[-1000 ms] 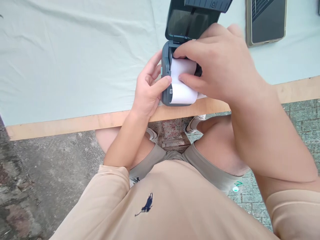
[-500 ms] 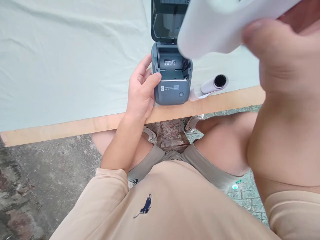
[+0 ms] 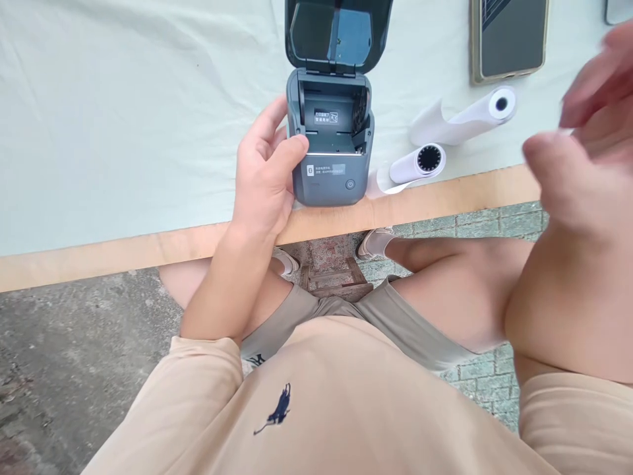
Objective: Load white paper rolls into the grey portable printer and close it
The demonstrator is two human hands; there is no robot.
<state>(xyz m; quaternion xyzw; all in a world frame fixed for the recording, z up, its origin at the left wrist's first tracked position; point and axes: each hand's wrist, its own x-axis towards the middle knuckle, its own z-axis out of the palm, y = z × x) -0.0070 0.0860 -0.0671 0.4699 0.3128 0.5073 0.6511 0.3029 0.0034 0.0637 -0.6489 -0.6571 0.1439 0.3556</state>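
Note:
My left hand [image 3: 267, 168] grips a dark blue-grey portable label printer [image 3: 333, 181] by its left side, thumb on the front rim. The printer's lid [image 3: 331, 33] is swung back, and its roll bay [image 3: 329, 119] shows no roll inside. My right hand [image 3: 588, 125], slightly blurred, is raised at the right with thumb and fingers apart and nothing visible between them. Nearest to it lies a white paper roll [image 3: 462, 122] with a loose end curling up. A second, smaller paper roll [image 3: 415, 165] with a black core rests beside the printer.
A phone [image 3: 514, 39] in a clear case lies at the upper right, with part of another device [image 3: 618, 12] at the corner. Pale cloth [image 3: 148, 132] covers the table, leaving a bare wooden front edge [image 3: 198, 244]. My legs are below that edge.
The white roll held by my right hand has been let go and lies on the table. My right hand has drawn off rightward. The printer stays in my left hand, its lid still raised.

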